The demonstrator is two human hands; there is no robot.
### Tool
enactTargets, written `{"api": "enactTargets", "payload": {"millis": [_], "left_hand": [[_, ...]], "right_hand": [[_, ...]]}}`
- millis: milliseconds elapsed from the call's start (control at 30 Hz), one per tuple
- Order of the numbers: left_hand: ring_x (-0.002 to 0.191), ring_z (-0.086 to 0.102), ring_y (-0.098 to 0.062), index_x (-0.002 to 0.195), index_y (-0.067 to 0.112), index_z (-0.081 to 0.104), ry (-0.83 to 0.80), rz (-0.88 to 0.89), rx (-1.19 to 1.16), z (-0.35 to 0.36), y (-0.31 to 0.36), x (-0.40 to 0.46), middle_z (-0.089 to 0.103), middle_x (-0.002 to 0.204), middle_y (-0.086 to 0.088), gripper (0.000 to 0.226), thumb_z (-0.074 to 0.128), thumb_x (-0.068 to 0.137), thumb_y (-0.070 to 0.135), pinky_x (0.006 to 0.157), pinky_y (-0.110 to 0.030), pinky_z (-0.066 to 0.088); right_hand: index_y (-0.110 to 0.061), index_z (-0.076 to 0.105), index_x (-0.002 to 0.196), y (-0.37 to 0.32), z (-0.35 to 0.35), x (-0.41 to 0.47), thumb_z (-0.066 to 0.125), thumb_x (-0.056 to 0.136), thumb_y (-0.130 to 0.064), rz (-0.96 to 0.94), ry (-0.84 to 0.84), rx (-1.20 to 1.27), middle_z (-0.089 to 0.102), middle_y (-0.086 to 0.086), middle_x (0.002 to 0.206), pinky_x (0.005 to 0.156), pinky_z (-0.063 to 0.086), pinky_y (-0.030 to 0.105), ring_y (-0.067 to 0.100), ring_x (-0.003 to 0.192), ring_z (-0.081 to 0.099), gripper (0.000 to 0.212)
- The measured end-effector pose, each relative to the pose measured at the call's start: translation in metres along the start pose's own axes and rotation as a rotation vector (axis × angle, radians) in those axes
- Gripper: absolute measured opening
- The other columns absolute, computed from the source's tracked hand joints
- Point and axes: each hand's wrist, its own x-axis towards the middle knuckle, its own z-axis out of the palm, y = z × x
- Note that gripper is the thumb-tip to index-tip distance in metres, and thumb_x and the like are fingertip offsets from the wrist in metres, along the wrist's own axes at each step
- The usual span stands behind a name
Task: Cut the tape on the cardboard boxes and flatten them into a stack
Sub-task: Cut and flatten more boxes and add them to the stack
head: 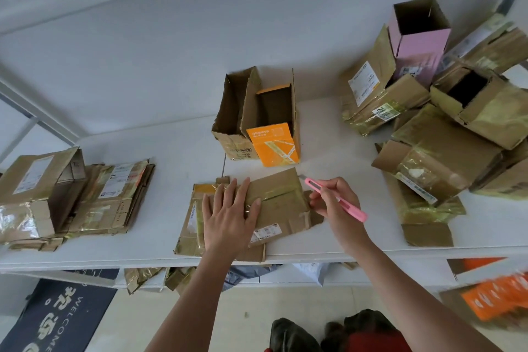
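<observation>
White table (343,128), matte, against a pale wall. Left hand (228,214): fingers spread, pressed flat on the flattened cardboard box (280,200), brown with glossy tape. Right hand (334,203): just beside the box's right edge, pinching a slim pink utility knife (337,199).

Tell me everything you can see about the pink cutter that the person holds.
The pink cutter is a slim utility knife with a pink body that looks like plastic, and a slot shows along its rear part. A short grey blade sticks out at its front tip, near the far right corner of the flattened box. It lies slanted, tip toward the upper left. The right hand pinches it near the middle; whether the blade touches the cardboard is unclear.
</observation>
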Motion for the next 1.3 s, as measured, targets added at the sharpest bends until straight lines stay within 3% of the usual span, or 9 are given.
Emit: {"api": "enactTargets", "payload": {"millis": [167, 367, 633, 733, 867, 1300], "left_hand": [[0.151, 0.005, -0.02, 0.155, 0.039, 0.003, -0.011, -0.003, 0.051, 0.002, 0.002, -0.001, 0.012, 0.164, 0.006, 0.088, -0.003, 0.079, 0.082, 0.122, -0.048, 0.0], [0.15, 0.008, -0.02, 0.155, 0.041, 0.003, 0.008, -0.028, 0.04, 0.005, 0.003, 0.002, 0.014, 0.163, 0.007, 0.083, -0.005, 0.08, 0.077, 0.122, -0.048, 0.002], [0.15, 0.011, -0.021, 0.155, 0.041, 0.006, 0.023, -0.027, 0.028, 0.007, 0.004, 0.004, 0.018, 0.162, 0.006, 0.083, -0.004, 0.08, 0.075, 0.122, -0.048, 0.002], [0.149, 0.012, -0.02, 0.155, 0.041, 0.007, 0.033, -0.024, 0.028, 0.007, 0.003, 0.003, 0.02, 0.162, 0.006, 0.083, -0.004, 0.08, 0.076, 0.122, -0.047, 0.004], [0.148, 0.014, -0.02, 0.155, 0.04, 0.009, 0.042, -0.017, 0.02, 0.006, 0.003, 0.001, 0.022, 0.16, 0.006, 0.082, -0.003, 0.081, 0.075, 0.121, -0.047, 0.005], [0.149, 0.014, -0.021, 0.155, 0.041, 0.008, 0.049, -0.002, 0.016, 0.009, 0.002, -0.001, 0.024, 0.159, 0.006, 0.079, 0.0, 0.083, 0.074, 0.122, -0.048, 0.003]], "right_hand": [[-0.007, 0.057, 0.089, -0.001, -0.003, 0.001, 0.05, 0.098, 0.001, -0.021, -0.022, -0.055, 0.065, 0.014, 0.08, 0.08, 0.056, 0.061, 0.036, 0.083, 0.066, 0.014], [0.0, 0.054, 0.088, 0.0, -0.013, -0.008, 0.048, 0.098, 0.005, 0.001, -0.081, -0.075, 0.065, 0.007, 0.076, 0.081, 0.059, 0.053, 0.022, 0.077, 0.066, 0.012], [0.003, 0.054, 0.087, -0.002, -0.041, -0.025, 0.049, 0.097, 0.006, 0.076, -0.211, -0.08, 0.065, 0.014, 0.076, 0.088, 0.057, 0.053, 0.031, 0.078, 0.067, 0.012], [0.0, 0.055, 0.085, -0.011, -0.042, -0.016, 0.049, 0.097, 0.004, 0.049, -0.161, -0.046, 0.065, 0.013, 0.078, 0.085, 0.059, 0.048, 0.031, 0.08, 0.067, 0.014], [0.001, 0.052, 0.089, -0.016, -0.022, 0.002, 0.048, 0.098, 0.003, 0.037, -0.094, -0.004, 0.063, 0.009, 0.08, 0.076, 0.061, 0.035, 0.018, 0.078, 0.066, 0.01], [0.008, 0.05, 0.089, -0.01, -0.03, -0.022, 0.046, 0.097, 0.008, 0.139, -0.175, -0.032, 0.06, 0.02, 0.079, 0.084, 0.059, 0.042, 0.026, 0.076, 0.064, 0.009]]}}
